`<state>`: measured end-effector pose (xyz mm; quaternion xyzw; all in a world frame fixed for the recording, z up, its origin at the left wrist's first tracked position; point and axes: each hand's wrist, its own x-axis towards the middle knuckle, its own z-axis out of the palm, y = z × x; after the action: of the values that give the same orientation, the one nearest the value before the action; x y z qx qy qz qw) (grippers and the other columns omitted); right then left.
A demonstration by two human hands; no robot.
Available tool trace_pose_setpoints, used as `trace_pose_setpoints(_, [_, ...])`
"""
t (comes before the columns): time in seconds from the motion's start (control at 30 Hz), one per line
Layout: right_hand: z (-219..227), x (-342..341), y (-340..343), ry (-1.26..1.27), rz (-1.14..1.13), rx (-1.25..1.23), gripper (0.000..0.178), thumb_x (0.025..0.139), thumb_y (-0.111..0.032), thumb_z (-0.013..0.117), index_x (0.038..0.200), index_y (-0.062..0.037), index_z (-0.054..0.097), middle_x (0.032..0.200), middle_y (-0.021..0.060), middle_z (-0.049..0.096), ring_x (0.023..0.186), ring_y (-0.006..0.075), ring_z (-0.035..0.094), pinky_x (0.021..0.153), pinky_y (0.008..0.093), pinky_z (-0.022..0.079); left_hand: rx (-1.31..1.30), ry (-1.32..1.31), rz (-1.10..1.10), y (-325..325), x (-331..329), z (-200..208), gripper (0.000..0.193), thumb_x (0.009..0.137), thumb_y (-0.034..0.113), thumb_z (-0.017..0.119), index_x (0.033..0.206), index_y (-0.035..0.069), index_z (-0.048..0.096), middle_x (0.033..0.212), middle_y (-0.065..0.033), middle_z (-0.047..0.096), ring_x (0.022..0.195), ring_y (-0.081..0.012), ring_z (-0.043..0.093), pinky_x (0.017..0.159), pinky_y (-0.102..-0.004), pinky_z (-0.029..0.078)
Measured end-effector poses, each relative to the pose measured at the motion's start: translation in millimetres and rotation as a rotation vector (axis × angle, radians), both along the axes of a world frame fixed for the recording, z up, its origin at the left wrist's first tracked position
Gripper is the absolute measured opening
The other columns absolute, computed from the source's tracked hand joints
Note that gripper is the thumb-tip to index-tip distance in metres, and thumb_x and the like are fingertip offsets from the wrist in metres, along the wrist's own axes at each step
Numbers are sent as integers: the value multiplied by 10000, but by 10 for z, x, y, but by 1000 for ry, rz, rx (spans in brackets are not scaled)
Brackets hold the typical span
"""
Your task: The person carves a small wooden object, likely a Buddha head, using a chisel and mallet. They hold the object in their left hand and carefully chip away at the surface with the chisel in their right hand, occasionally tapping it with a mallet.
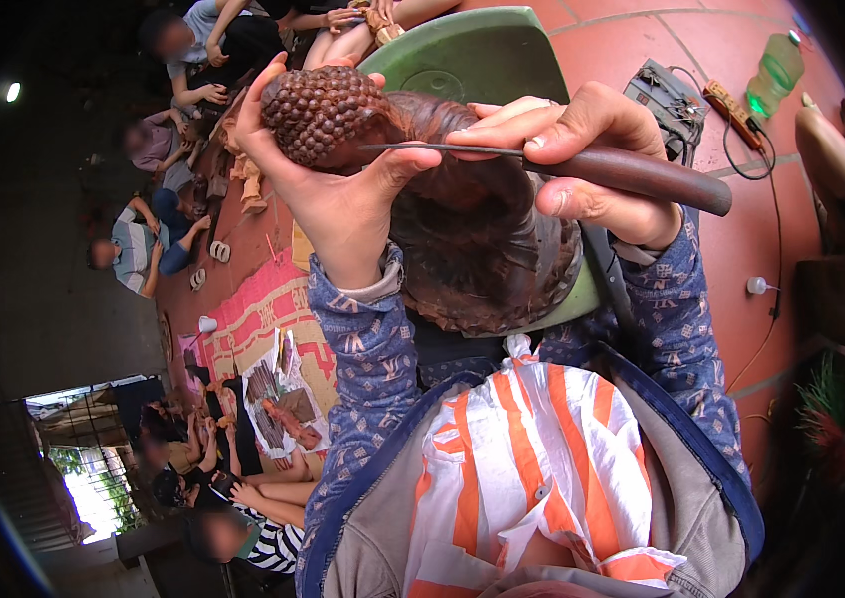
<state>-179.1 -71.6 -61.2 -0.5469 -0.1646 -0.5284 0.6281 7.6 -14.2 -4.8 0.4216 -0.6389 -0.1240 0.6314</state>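
Note:
A dark brown carved wooden statue (482,259) lies in front of me, its head covered with round knobs of hair. My left hand (328,189) grips the knobbed head, fingers wrapped around its far side. In my right hand (602,149) is a carving tool (642,177) with a thick, dark wooden handle and a thin metal shaft. The shaft points left, passing along my left thumb. Its tip is close to the statue just below the knobs; whether it touches I cannot tell. The statue rests against a green plastic chair (472,50).
To the right, a grey metal box (667,105), a power strip (733,108) with cords and a green bottle (776,72) stand on red tiles. Several people sit at the left, near a red patterned mat (253,309) with tools on paper (285,394). Another person's bare leg (826,149) is at far right.

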Motion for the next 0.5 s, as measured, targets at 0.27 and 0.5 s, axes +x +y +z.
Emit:
trace_pose_setpoints(0.27, [27, -24, -43, 41, -82, -71, 160, 808, 40, 657, 958, -11, 639, 1153, 222, 623, 1078, 245, 606, 947, 342, 456, 15, 40, 19, 2, -69, 3, 1010, 567, 208, 898, 1349, 90, 271, 1192, -136, 541, 1002, -182, 584, 888, -305, 511])
trace_pose_setpoints(0.5, [53, -59, -75, 82, -108, -117, 137, 808, 32, 650, 940, -4, 653, 1150, 221, 626, 1038, 231, 619, 918, 325, 465, -40, -14, 21, -5, -47, -29, 919, 635, 198, 869, 1345, 92, 294, 1178, -222, 559, 1019, -266, 606, 883, -352, 508])
